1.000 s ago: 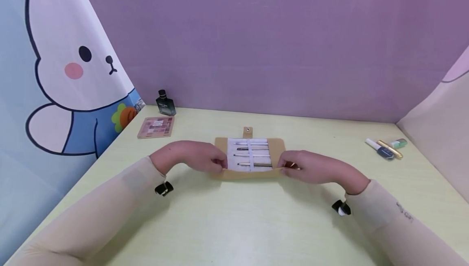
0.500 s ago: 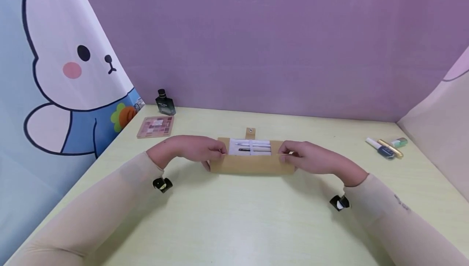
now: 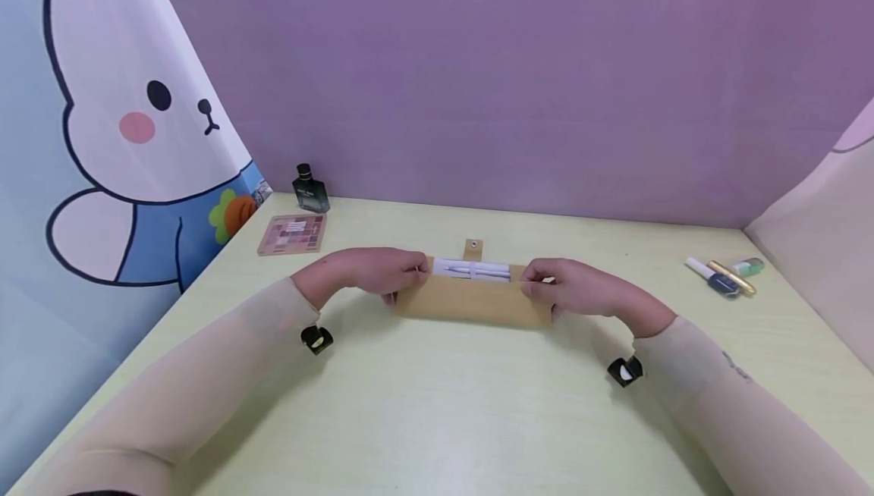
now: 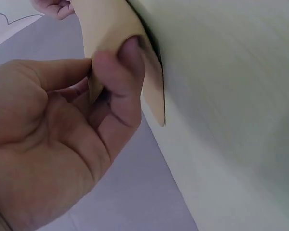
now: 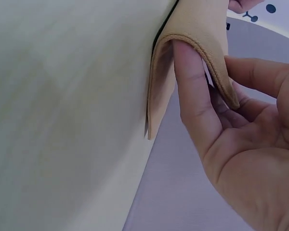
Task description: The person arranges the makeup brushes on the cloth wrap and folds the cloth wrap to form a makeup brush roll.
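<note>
A tan roll-up pouch point(image 3: 471, 302) lies on the table with its near flap folded up and back over the inside. White-handled slim tools point(image 3: 478, 270) show in the strip of pale lining left uncovered, and a snap tab point(image 3: 473, 249) sticks out at the far side. At the flap's left end my left hand point(image 3: 392, 270) pinches the edge between thumb and fingers; the left wrist view shows the flap point(image 4: 111, 24) curving over a finger. My right hand point(image 3: 573, 287) pinches the right end, one finger inside the fold point(image 5: 192, 24) in the right wrist view.
At the back left stand a dark bottle point(image 3: 310, 191) and, before it, a flat eyeshadow palette point(image 3: 292, 234). To the right lie a white-and-navy tube point(image 3: 713, 277), a gold tube point(image 3: 732, 277) and a green one point(image 3: 747, 266). A purple curtain point(image 3: 478, 86) closes off the back.
Both hands have lifted the pouch's near flap and carried it away from the body over the tools. More of the tools are covered now.
</note>
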Motion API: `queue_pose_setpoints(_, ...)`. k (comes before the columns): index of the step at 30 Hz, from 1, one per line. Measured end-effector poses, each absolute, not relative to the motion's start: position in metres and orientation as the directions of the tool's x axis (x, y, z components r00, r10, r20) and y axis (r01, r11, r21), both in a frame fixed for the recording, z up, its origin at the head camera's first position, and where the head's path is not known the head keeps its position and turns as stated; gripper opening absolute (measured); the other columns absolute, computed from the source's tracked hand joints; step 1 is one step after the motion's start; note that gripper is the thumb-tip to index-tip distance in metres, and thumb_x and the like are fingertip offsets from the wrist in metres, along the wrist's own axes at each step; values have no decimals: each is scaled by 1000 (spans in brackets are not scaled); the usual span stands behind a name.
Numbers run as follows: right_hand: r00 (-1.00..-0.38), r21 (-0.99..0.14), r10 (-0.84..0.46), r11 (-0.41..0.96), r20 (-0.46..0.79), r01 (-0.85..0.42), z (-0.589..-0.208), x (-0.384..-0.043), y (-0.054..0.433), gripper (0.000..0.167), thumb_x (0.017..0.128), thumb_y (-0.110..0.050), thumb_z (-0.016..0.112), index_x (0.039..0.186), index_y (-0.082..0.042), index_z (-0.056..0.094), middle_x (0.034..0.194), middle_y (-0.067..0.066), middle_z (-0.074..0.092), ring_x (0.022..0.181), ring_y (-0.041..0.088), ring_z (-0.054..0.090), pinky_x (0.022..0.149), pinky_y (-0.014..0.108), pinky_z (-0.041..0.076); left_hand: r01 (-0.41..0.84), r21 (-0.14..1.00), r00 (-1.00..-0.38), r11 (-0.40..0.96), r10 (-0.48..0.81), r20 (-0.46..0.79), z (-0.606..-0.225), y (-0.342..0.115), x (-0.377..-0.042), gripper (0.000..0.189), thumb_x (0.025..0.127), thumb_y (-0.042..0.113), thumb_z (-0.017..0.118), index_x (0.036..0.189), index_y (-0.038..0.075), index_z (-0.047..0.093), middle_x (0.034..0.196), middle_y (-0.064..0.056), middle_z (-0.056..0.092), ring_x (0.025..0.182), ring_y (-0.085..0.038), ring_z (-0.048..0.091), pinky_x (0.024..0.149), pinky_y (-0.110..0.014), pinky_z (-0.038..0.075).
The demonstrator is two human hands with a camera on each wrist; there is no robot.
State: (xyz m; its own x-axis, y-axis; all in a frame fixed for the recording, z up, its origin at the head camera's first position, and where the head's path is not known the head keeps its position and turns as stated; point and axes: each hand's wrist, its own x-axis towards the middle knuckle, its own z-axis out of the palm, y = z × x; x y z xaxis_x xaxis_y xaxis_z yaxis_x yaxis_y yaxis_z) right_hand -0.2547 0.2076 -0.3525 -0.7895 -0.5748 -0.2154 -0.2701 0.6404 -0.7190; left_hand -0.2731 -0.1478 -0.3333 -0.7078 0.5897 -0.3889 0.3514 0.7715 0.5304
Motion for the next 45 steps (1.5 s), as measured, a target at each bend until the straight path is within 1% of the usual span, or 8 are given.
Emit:
queue_pose_setpoints(4, -801, -727, -552, 645, -229, -237, -354, -257, 207, 18, 112, -20, 56, 117, -5, 65, 118, 12, 62, 84, 18, 60, 73, 35, 63, 379, 476, -730, 793, 573, -373, -333, -142, -278, 26, 117, 24, 38, 129, 11, 58, 119, -12, 64, 78, -16, 63, 72, -27, 56)
queue_pose_setpoints(10, -816, -722, -519, 663, -254, -197, -358, -261, 205, 18, 110, -20, 59, 114, -4, 66, 116, 11, 63, 80, 17, 61, 71, 32, 62, 361, 425, -750, 830, 529, -397, -340, -135, -285, 25, 116, 26, 42, 129, 14, 61, 125, -9, 65, 76, -15, 60, 69, -26, 53)
queue_pose_setpoints(17, -825, -688, -483, 706, -293, -169, -363, -267, 202, 15, 107, -20, 64, 106, -5, 67, 104, 5, 63, 80, 15, 61, 72, 31, 60, 332, 405, -761, 852, 496, -418, -348, -129, -286, 15, 115, 25, 48, 115, 14, 59, 108, -7, 64, 76, -14, 59, 68, -24, 52)
queue_pose_setpoints(21, -837, -644, -458, 745, -301, -176, -362, -268, 198, 13, 106, -19, 66, 103, -7, 67, 95, 2, 62, 81, 15, 59, 72, 30, 58, 330, 395, -770, 857, 487, -414, -348, -127, -286, 15, 114, 27, 53, 113, 14, 59, 102, -6, 63, 74, -14, 60, 68, -24, 53)
queue_pose_setpoints(28, -853, -529, -443, 811, -276, -250, -360, -264, 190, 13, 104, -21, 70, 100, -9, 68, 88, 2, 63, 77, 15, 57, 69, 28, 49, 326, 370, -783, 870, 468, -410, -350, -126, -285, 14, 113, 29, 56, 111, 15, 61, 103, -5, 63, 79, -15, 62, 71, -24, 55)
queue_pose_setpoints(36, -891, -372, -438, 852, -116, -370, -357, -255, 179, 16, 96, -15, 80, 99, -11, 64, 94, 4, 59, 87, 20, 54, 75, 32, 45, 498, 180, -817, 849, 528, -233, -346, -119, -279, 11, 108, 26, 65, 110, 15, 65, 111, -5, 60, 99, -19, 56, 87, -33, 50)
queue_pose_setpoints(41, -877, -246, -481, 850, -3, -465, -357, -244, 170, 13, 96, -14, 79, 98, -10, 66, 96, 4, 63, 85, 20, 55, 77, 33, 50, 610, 149, -765, 778, 627, -145, -346, -114, -272, 12, 106, 13, 65, 114, 14, 73, 116, -4, 68, 103, -20, 60, 98, -37, 56)
queue_pose_setpoints(45, -848, -198, -530, 829, 19, -523, -358, -236, 167, 5, 100, -10, 72, 102, -7, 69, 97, 5, 67, 80, 16, 56, 73, 29, 53, 658, 150, -725, 738, 675, -138, -347, -114, -268, 18, 105, 9, 66, 115, 16, 79, 115, -2, 73, 101, -17, 62, 99, -36, 58)
